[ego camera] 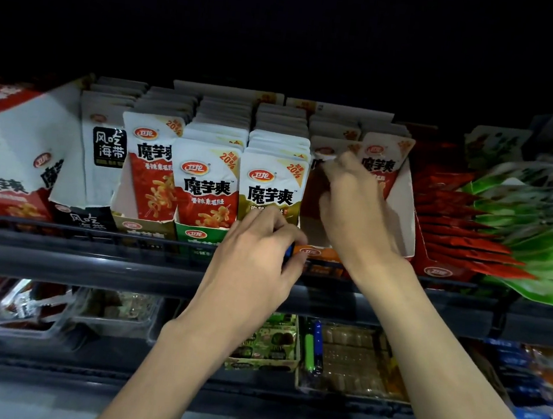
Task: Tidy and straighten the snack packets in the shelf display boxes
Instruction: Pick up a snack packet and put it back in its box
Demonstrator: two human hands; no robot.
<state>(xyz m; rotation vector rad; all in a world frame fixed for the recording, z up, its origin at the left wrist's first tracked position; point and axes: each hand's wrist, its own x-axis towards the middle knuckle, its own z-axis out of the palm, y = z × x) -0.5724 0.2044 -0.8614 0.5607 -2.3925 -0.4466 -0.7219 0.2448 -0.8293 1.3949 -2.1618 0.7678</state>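
In the middle of the frame my right hand point(355, 204) is pinching the top of a konjac packet point(324, 150) inside the partly empty orange display box point(401, 220). My left hand point(252, 258) is curling its fingers over the front wall of the neighbouring blue display box point(289, 252). I think I should be drawing the packet upright gently, square to the box wall, without creasing it.

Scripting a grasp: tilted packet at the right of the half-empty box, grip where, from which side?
Likely pinch the tilted packet by its top edge, from above and in front. It leans right toward the box wall, which blocks that side; the right hand hides its lower left.
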